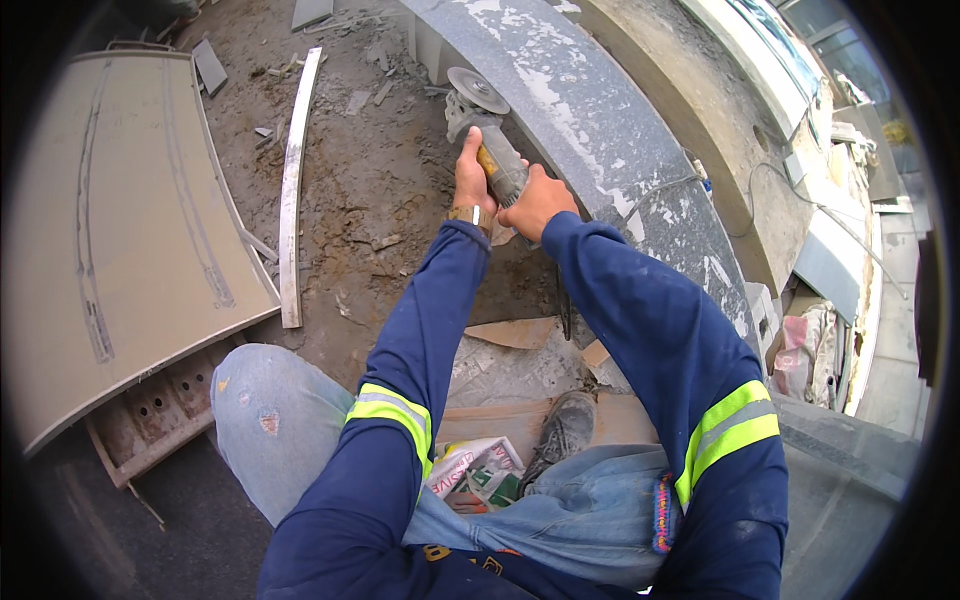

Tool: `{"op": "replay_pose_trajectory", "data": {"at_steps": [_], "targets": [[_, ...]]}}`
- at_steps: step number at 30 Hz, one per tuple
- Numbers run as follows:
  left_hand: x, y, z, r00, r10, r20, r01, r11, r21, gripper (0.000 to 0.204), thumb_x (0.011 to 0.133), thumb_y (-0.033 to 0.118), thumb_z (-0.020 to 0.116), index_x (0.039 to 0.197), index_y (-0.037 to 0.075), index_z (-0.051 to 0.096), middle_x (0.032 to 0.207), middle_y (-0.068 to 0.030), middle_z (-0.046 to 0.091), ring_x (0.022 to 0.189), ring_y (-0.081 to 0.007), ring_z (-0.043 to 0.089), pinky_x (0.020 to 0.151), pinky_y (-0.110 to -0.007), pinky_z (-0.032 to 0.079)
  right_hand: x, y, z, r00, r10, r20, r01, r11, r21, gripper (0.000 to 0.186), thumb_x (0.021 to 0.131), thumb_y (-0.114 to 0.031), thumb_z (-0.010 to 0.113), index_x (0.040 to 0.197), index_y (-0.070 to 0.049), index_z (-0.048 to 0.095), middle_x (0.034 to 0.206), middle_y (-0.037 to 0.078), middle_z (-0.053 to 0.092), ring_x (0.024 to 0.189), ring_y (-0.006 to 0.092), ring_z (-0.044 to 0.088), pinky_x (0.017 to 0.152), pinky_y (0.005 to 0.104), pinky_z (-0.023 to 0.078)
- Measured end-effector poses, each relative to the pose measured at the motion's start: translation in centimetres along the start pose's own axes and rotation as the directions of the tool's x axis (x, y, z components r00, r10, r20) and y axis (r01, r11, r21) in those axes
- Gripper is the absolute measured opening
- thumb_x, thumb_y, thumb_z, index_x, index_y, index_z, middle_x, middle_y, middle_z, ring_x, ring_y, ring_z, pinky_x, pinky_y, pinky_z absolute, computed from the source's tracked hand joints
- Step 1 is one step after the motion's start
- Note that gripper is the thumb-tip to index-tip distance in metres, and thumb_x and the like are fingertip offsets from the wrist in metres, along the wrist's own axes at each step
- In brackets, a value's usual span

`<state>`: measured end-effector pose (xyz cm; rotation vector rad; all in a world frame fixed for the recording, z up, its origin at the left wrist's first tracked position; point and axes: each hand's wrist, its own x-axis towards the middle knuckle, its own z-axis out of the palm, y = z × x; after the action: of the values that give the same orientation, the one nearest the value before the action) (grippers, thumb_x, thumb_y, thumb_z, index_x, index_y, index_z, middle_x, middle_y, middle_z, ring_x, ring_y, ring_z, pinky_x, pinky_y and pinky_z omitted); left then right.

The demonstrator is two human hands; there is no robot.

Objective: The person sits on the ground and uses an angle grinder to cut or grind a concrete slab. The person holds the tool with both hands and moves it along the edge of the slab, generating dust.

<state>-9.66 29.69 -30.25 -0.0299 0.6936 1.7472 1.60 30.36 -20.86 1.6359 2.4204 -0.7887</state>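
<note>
An angle grinder point(490, 140) with a round grey disc is held in front of me, its disc close to the edge of a curved dark granite slab point(600, 130). My left hand point(472, 178) grips the front of the grinder body; a watch is on that wrist. Just behind it, my right hand point(537, 203) grips the rear of the body. Both arms wear dark blue sleeves with yellow reflective bands. The slab's polished top is streaked with white dust.
A large beige board point(120, 230) with curved traced lines lies at left on a brick. A long pale curved strip point(291, 190) rests on the dusty ground among rubble. Cardboard scraps and a printed bag point(480, 470) lie by my shoe point(565, 430). A cable trails at right.
</note>
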Motion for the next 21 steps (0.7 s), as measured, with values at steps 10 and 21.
{"op": "replay_pose_trajectory", "data": {"at_steps": [10,21], "targets": [[-0.7,-0.3,0.3,1.000,0.009,-0.014,-0.009,1.000,-0.018,0.055,0.096,0.056,0.052,0.104,0.003,0.059,0.085,-0.0167,0.064,0.076,-0.0320,0.068,0.070,-0.046,0.058,-0.4,0.3,0.1,1.000,-0.010,0.012,0.010,1.000,0.003,0.076,0.064,-0.030,0.082,0.122,0.006,0.050,0.107,0.027,0.068,0.101,0.0396,0.068,0.092,0.0414,0.054],[-0.9,-0.3,0.5,1.000,0.013,-0.018,-0.012,1.000,0.016,0.054,0.097,0.055,0.051,0.104,0.003,0.058,0.085,-0.0164,0.064,0.076,-0.0317,0.068,0.071,-0.046,0.058,-0.7,0.3,0.1,1.000,0.010,0.006,-0.011,1.000,0.016,0.076,0.063,-0.030,0.082,0.123,0.005,0.050,0.108,0.026,0.068,0.102,0.0391,0.068,0.092,0.0418,0.054]]}}
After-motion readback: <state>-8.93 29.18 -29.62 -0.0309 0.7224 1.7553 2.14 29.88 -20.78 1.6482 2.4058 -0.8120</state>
